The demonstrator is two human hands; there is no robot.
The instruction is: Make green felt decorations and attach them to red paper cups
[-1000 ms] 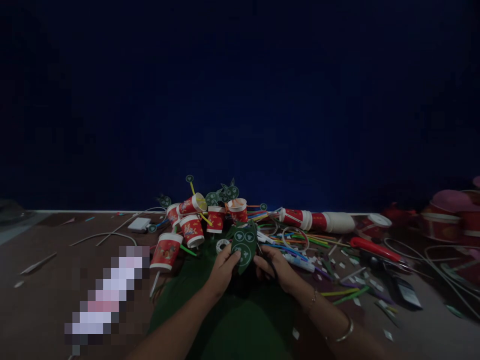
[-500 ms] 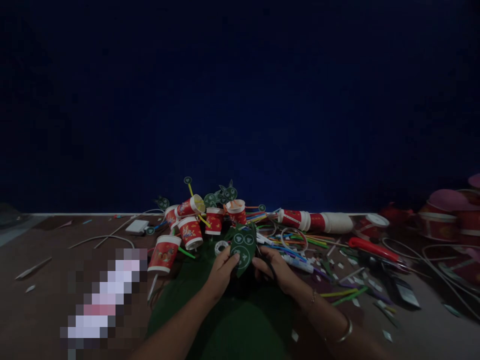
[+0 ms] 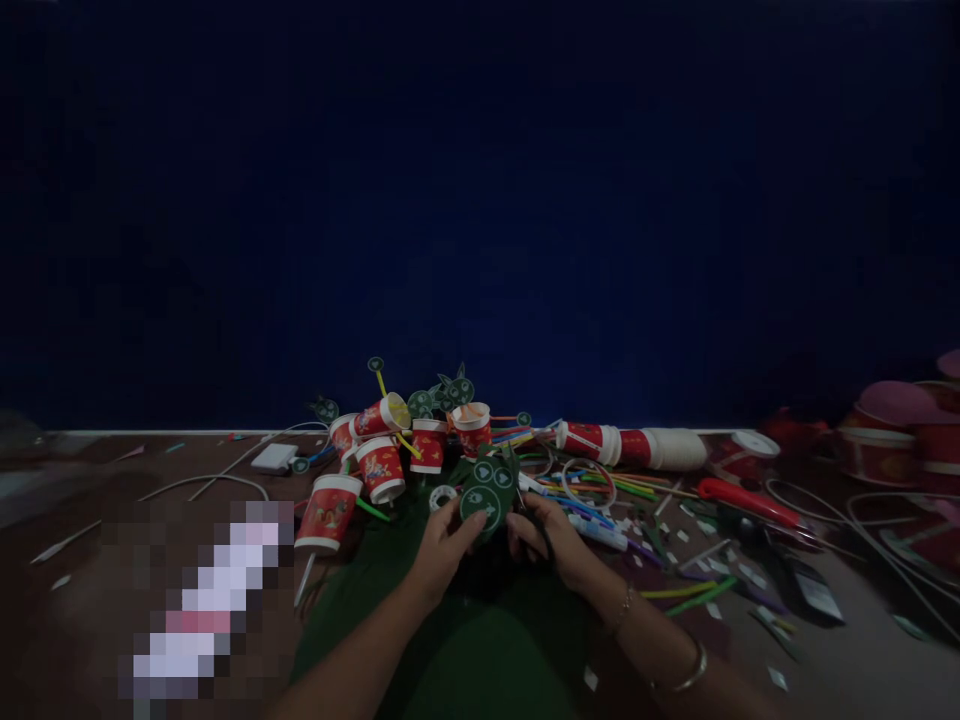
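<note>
From here, the left hand pinches green paper, circles still joined, cutting seemingly unfinished, the right hand gripping scissors.

Wht box nr gry cable

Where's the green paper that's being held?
In the head view, the green paper is below centre, gripped by the left hand, with the right hand on its right.
</note>
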